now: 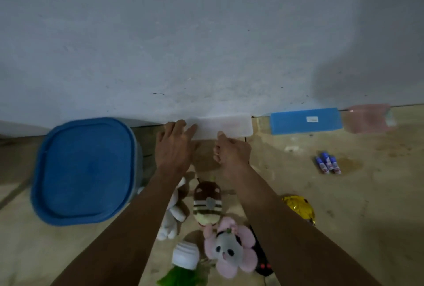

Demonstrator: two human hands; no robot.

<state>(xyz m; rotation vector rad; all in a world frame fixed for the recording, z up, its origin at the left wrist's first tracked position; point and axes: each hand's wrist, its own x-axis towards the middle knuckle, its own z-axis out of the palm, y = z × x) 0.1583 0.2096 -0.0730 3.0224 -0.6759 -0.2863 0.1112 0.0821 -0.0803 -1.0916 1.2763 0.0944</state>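
Note:
A flat white translucent box (pixel 226 126) lies on the floor against the wall. My left hand (pixel 174 145) rests on its left end with fingers stretched out. My right hand (pixel 231 151) holds its near edge, thumb on top and fingers curled below. Both forearms reach forward over the toys.
A big container with a blue lid (pixel 85 171) stands at the left. A blue box (pixel 305 120) and a pink box (pixel 367 118) line the wall to the right. Small blue tubes (pixel 328 163), a gold foil thing (pixel 298 207), plush toys (pixel 207 203) and a white-capped bottle (pixel 185 254) lie on the floor.

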